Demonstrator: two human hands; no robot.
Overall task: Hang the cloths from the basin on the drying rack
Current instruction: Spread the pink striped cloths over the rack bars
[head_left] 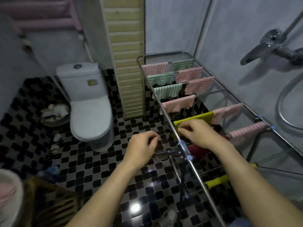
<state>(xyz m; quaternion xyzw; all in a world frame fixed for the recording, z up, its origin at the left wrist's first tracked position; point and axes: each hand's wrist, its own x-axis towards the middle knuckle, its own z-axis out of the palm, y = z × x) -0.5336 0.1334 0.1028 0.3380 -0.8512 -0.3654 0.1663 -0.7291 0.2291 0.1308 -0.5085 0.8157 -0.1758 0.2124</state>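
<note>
The metal drying rack (164,54) stands on the right, with several pink and green striped cloths draped over its bars. A yellow cloth (196,118) hangs on a near bar. My right hand (198,133) rests on it, its fingertips pinching the cloth's left end by the side rail. My left hand (142,147) hovers just left of the rail, fingers loosely curled and holding nothing. The white basin (17,184) is at the lower left edge with a pink cloth (6,194) inside, partly cut off.
A white toilet (88,102) stands at the left centre, with a full waste bin (54,113) beside it. A wooden stool (49,205) sits by the basin. A shower tap (270,45) and hose jut from the right wall. Another yellow cloth (216,181) hangs on a lower bar.
</note>
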